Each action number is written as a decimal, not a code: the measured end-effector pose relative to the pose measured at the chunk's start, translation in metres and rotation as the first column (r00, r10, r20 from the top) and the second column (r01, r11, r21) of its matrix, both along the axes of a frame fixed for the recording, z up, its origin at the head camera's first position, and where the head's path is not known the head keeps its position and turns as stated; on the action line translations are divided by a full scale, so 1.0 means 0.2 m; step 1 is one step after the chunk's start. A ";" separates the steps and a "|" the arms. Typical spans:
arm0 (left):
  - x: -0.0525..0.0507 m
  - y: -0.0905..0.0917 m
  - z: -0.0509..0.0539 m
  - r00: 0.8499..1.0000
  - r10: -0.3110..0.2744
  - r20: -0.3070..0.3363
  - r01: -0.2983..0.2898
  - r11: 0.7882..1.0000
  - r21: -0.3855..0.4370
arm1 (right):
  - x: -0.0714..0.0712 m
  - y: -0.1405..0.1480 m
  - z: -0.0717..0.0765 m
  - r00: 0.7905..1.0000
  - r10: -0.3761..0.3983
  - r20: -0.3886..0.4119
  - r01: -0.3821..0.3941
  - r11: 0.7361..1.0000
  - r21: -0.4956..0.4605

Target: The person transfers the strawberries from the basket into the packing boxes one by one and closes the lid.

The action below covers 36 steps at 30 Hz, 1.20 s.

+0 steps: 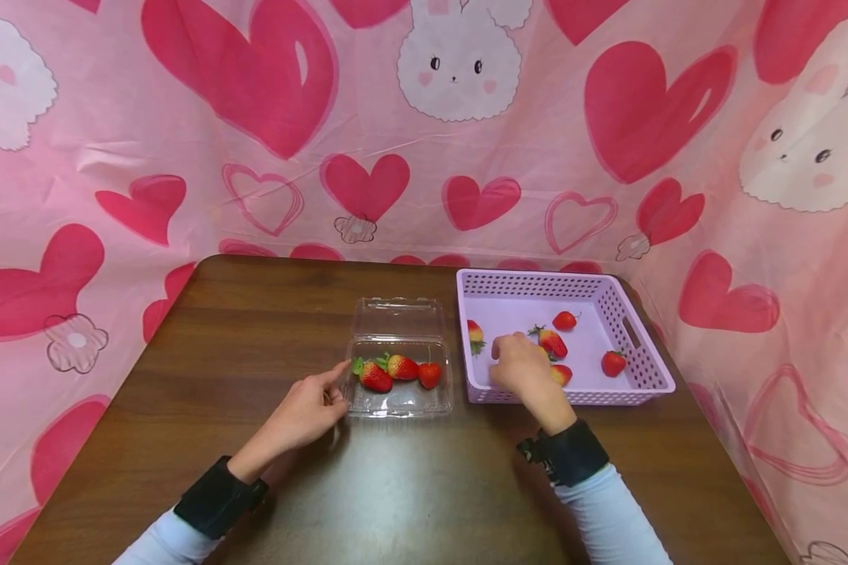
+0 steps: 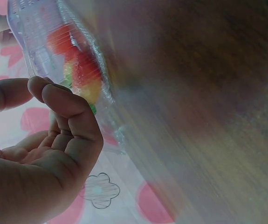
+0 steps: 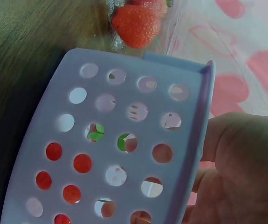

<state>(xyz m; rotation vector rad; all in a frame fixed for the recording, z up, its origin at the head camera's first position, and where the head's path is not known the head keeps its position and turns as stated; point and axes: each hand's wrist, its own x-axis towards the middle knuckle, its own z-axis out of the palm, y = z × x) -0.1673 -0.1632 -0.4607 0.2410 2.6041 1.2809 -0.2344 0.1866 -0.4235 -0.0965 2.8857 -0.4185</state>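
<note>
A clear plastic clamshell box (image 1: 399,404) lies with its lid folded back, holding a row of three strawberries (image 1: 376,378). My left hand (image 1: 304,412) pinches the box's left rim between thumb and fingers; the left wrist view shows the fingertips (image 2: 54,95) at that edge. Over the left part of a lilac basket (image 1: 572,399), my right hand (image 1: 526,369) reaches down inside the front wall. Its fingertips are hidden, so any strawberry in its grasp cannot be made out. Red and green patches show through the basket's holes in the right wrist view.
Several strawberries lie spread in the basket, one (image 1: 613,362) near its right wall and another (image 1: 564,320) toward the back. The basket's perforated walls rise beside the box on the brown table (image 1: 254,314). A pink heart-print cloth (image 1: 283,227) hangs behind.
</note>
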 end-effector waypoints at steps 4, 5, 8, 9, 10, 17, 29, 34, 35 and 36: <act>0.00 0.00 0.00 1.000 0.000 0.002 0.000 1.000 -0.002 | 0.00 0.01 0.00 1.000 -0.004 0.020 0.004 1.000 -0.014; 0.00 0.00 0.00 1.000 0.001 0.003 -0.001 1.000 -0.002 | 0.00 0.01 0.00 1.000 -0.007 0.026 0.007 1.000 -0.015; 0.00 0.00 0.00 1.000 0.004 0.004 -0.004 1.000 -0.002 | 0.00 0.02 0.01 0.999 -0.011 0.045 0.012 1.000 -0.015; 0.00 0.00 0.00 1.000 0.004 0.004 -0.004 1.000 -0.001 | 0.01 0.02 0.01 0.999 -0.012 0.052 0.013 1.000 -0.015; 0.00 0.00 0.00 1.000 0.003 0.004 -0.003 1.000 0.000 | 0.01 0.02 0.01 0.998 -0.013 0.061 0.014 1.000 -0.012; -0.01 0.00 -0.01 1.000 0.000 -0.002 0.000 1.000 -0.002 | 0.01 0.02 0.00 0.994 -0.024 0.103 0.024 1.000 0.000; 0.00 0.00 -0.01 1.000 0.006 0.008 -0.006 1.000 0.013 | 0.00 0.05 0.01 0.986 -0.028 0.163 0.029 1.000 -0.003; 0.00 0.00 -0.01 1.000 0.009 0.013 -0.009 1.000 0.013 | -0.01 0.08 0.02 0.983 -0.008 0.185 0.008 1.000 -0.004; 0.00 0.00 -0.01 1.000 0.010 0.013 -0.010 1.000 0.013 | -0.01 0.08 0.02 0.983 -0.002 0.184 0.003 1.000 -0.005; 0.00 0.00 -0.01 1.000 0.011 0.013 -0.011 1.000 0.013 | -0.01 0.08 0.02 0.983 0.001 0.181 -0.001 1.000 -0.003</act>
